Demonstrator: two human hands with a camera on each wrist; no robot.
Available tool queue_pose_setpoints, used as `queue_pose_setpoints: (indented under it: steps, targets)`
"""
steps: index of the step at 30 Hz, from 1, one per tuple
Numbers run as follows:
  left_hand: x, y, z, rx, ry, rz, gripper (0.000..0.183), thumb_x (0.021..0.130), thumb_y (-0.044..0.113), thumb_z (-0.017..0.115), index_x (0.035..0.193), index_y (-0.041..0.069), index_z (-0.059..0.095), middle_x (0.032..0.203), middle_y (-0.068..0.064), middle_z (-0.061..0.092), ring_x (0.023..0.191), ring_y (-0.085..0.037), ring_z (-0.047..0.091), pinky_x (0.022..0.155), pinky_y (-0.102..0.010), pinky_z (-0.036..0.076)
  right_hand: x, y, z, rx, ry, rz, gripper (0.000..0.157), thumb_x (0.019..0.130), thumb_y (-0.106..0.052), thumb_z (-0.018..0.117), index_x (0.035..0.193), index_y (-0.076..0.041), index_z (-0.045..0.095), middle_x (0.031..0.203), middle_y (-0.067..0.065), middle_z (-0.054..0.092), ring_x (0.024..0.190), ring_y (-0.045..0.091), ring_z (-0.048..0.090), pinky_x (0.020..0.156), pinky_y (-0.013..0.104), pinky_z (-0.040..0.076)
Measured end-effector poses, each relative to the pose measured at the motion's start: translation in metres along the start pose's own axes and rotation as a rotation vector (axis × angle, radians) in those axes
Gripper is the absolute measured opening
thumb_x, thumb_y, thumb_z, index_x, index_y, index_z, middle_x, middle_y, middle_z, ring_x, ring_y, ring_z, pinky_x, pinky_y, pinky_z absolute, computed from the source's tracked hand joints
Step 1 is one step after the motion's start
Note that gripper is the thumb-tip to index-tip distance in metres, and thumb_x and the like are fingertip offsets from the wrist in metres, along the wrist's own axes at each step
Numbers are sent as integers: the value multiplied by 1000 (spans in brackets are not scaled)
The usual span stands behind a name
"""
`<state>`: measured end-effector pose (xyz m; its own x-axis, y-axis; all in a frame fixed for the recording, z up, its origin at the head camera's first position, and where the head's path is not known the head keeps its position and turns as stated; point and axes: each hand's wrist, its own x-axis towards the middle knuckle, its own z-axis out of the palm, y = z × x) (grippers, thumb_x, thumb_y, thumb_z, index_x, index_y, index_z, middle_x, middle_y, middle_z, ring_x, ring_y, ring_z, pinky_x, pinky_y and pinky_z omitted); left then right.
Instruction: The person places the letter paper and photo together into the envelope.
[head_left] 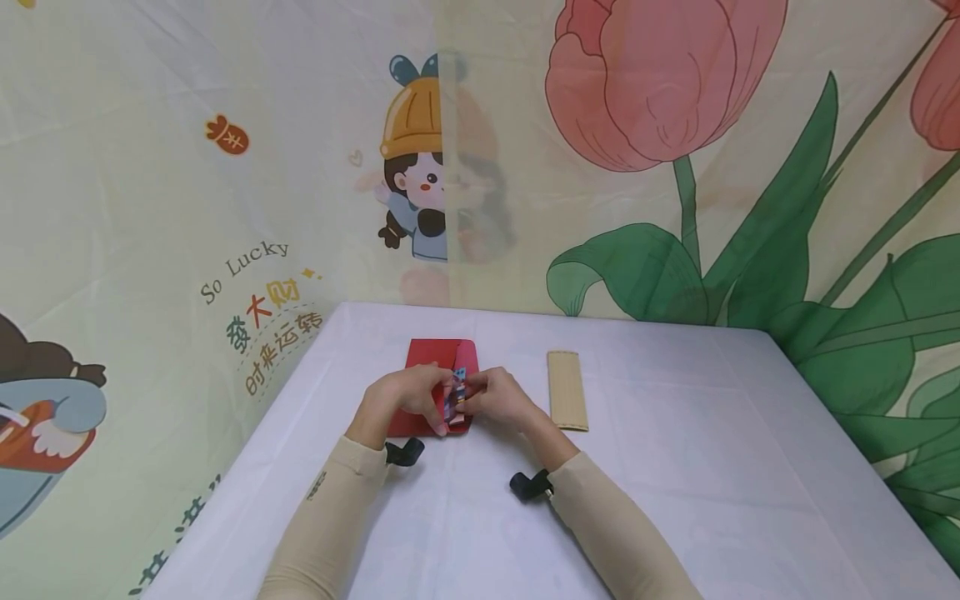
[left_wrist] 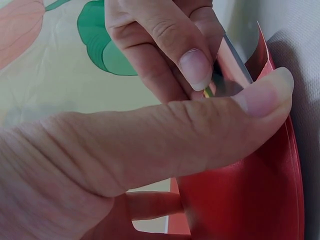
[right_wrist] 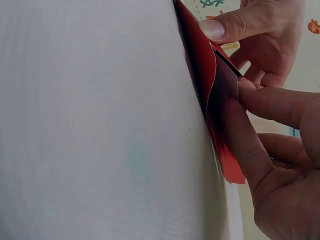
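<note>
A red paper envelope (head_left: 431, 354) lies near the far side of the table, its flap turned out to the right. My left hand (head_left: 401, 398) grips the envelope by its mouth edge; in the left wrist view the thumb presses one face and fingers show beyond the edge. At the open mouth is a colourful printed card (head_left: 459, 379), partly inside the envelope. Thumb and fingers of my right hand (head_left: 502, 398) pinch this card. In the right wrist view the card (right_wrist: 226, 85) looks dark, between the envelope's red walls. Its lower part is hidden.
A flat tan slatted strip (head_left: 567, 390), like rolled or folded bamboo, lies to the right of the hands. White cloth covers the table (head_left: 675, 467). Behind it hangs a printed curtain (head_left: 510, 283) with tulips and cartoon figures.
</note>
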<state>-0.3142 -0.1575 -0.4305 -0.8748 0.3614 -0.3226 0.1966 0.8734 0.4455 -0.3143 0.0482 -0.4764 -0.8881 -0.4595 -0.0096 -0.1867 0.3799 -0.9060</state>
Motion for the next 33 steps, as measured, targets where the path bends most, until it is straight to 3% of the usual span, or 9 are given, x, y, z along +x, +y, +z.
queue_pose_setpoints:
  steps: [9, 13, 17, 20, 23, 28, 33]
  targets:
    - [0, 1, 0, -1, -1, -5, 54, 63, 32, 101, 103, 26, 65, 160, -16, 43, 142, -35, 42, 93, -50, 59, 1, 1, 1, 25, -25, 12, 39, 88, -6, 80, 126, 0, 72, 97, 13, 75, 82, 15, 65, 73, 24, 55]
    - [-1, 2, 0, 3, 0, -5, 55, 63, 32, 101, 105, 25, 65, 154, -14, 48, 136, -32, 46, 92, -50, 59, 2, 2, 1, 52, -38, 22, 40, 89, -6, 80, 127, 0, 72, 98, 13, 76, 84, 16, 67, 74, 25, 56]
    - [-1, 2, 0, 6, 0, -4, 55, 62, 32, 101, 103, 24, 65, 149, -13, 51, 131, -30, 48, 90, -50, 60, 3, 4, 3, 65, -59, 26, 34, 90, -7, 79, 123, -3, 74, 97, 13, 75, 84, 17, 66, 72, 25, 56]
    - [0, 2, 1, 11, -2, -5, 55, 62, 32, 101, 103, 24, 66, 155, -15, 48, 135, -32, 46, 92, -51, 59, 4, 6, 4, 78, -72, 24, 31, 90, -4, 78, 120, -1, 74, 95, 14, 75, 82, 17, 66, 72, 25, 56]
    - [1, 1, 1, 11, -2, -15, 61, 63, 31, 101, 113, 24, 67, 160, -16, 43, 142, -34, 42, 95, -54, 58, 3, 7, 6, 96, -78, 27, 33, 90, -1, 77, 122, 2, 72, 95, 16, 74, 80, 16, 68, 72, 25, 58]
    - [1, 1, 1, 7, -2, -40, 92, 62, 31, 101, 144, 22, 59, 165, -16, 38, 149, -37, 36, 102, -58, 54, 5, 8, 9, 140, -74, 50, 37, 91, 0, 76, 128, 2, 70, 97, 17, 74, 79, 15, 70, 76, 23, 59]
    - [1, 1, 1, 16, -8, -39, 99, 63, 32, 100, 150, 20, 54, 167, -16, 35, 151, -37, 34, 109, -61, 48, 6, 9, 8, 168, -103, 50, 35, 92, -2, 75, 127, 0, 71, 98, 15, 73, 82, 15, 69, 75, 25, 59]
